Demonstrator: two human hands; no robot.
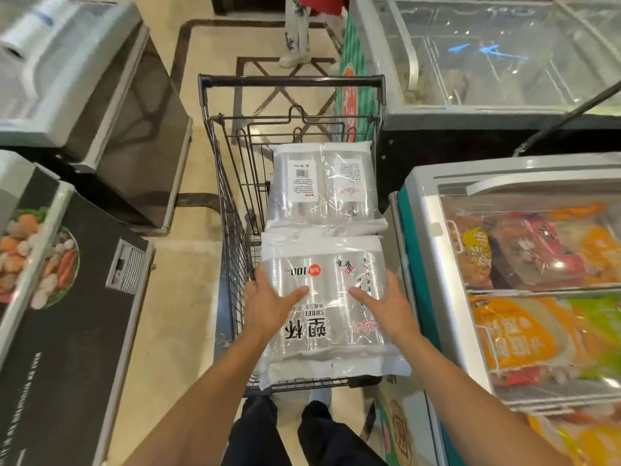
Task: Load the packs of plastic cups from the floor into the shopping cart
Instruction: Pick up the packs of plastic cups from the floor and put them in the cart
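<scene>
A dark wire shopping cart [232,203] stands in the aisle before me. Two clear packs of plastic cups lie in it. The far pack [322,179] rests deep in the basket toward the handle end. The near pack [331,317], printed with black characters and "100", lies over the cart's near rim. My left hand [268,304] grips its left side with the thumb across the top. My right hand [386,304] holds its right side the same way. No packs show on the floor in this view.
Chest freezers hem the cart in: glass-topped ones with frozen food at right [524,264] and back right [487,62], closed ones at left [67,264] and back left [84,79]. A person's legs [299,35] stand beyond the cart. Tiled floor [181,314] runs along its left.
</scene>
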